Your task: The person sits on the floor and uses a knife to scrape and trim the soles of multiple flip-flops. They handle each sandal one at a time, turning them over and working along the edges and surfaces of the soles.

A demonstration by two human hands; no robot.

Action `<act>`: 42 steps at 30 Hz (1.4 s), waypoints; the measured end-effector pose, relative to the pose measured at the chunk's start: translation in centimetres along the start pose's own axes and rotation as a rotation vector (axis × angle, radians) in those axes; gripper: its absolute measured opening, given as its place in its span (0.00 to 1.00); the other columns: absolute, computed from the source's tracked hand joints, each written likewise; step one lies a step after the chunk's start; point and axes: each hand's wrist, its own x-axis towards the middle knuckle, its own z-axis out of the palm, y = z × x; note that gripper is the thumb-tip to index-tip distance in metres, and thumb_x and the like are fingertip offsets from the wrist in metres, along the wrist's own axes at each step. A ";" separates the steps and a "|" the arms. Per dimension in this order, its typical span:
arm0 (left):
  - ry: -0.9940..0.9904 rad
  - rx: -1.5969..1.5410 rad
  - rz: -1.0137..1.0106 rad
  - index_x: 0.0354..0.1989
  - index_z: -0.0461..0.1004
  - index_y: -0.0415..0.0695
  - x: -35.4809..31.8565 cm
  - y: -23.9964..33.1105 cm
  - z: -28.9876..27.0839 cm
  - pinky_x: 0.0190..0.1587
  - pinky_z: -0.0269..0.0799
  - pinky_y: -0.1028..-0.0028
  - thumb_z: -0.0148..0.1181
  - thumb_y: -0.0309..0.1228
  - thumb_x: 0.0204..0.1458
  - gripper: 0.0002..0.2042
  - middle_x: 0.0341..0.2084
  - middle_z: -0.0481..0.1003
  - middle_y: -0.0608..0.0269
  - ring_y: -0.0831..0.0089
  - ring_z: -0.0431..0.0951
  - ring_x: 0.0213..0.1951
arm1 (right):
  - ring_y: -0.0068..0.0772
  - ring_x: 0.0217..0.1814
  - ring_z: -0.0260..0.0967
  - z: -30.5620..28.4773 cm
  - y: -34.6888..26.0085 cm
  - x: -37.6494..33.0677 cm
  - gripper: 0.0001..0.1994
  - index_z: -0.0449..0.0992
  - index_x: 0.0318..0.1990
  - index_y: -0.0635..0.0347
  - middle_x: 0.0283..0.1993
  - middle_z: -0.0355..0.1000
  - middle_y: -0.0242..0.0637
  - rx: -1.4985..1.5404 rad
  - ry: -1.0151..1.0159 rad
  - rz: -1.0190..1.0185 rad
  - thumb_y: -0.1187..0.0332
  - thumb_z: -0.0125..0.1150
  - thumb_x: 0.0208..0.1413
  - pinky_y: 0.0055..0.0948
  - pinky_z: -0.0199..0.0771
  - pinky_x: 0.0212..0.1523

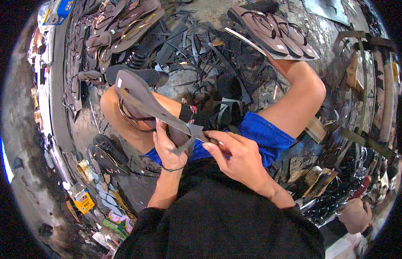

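A brown flip-flop (142, 93) slants across the middle of the view, tipped on its edge. My left hand (168, 149) is closed round its near end. The dark strap (131, 114) loops out on the sole's left side. A thin grey strip (190, 140) curls off the sole's near edge, between my hands. My right hand (240, 157) is closed in a pinch at that edge. Its fingers grip a slim tool, mostly hidden, whose kind I cannot make out.
Several finished-looking flip-flops (138, 28) lie in a pile at the far left. More flip-flops (274, 32) rest beyond my right knee. Dark scraps (196, 54) litter the floor ahead. A dark sandal (108, 157) and small boxes (82, 200) lie at left.
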 end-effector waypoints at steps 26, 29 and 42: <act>-0.613 -1.085 -0.835 0.43 0.75 0.42 18.9 6.5 25.0 0.43 0.82 0.60 0.62 0.35 0.57 0.11 0.37 0.79 0.56 0.61 0.81 0.39 | 0.26 0.36 0.74 -4.5 6.5 -0.7 0.24 0.61 0.65 0.62 0.41 0.78 0.38 0.696 0.543 0.334 0.67 0.57 0.65 0.29 0.76 0.37; -0.591 -0.947 -0.757 0.41 0.74 0.40 21.8 4.9 20.1 0.39 0.86 0.61 0.64 0.37 0.56 0.13 0.38 0.78 0.55 0.61 0.82 0.39 | 0.39 0.33 0.77 -4.1 6.9 -0.7 0.22 0.62 0.63 0.63 0.34 0.76 0.46 0.428 0.487 0.373 0.64 0.54 0.67 0.37 0.76 0.38; -0.614 -0.763 -0.720 0.47 0.75 0.42 21.8 4.2 17.5 0.42 0.82 0.68 0.59 0.35 0.61 0.12 0.43 0.79 0.59 0.66 0.81 0.44 | 0.69 0.37 0.74 -2.3 10.9 7.7 0.14 0.59 0.45 0.64 0.34 0.75 0.61 0.036 0.409 0.303 0.63 0.52 0.66 0.59 0.74 0.36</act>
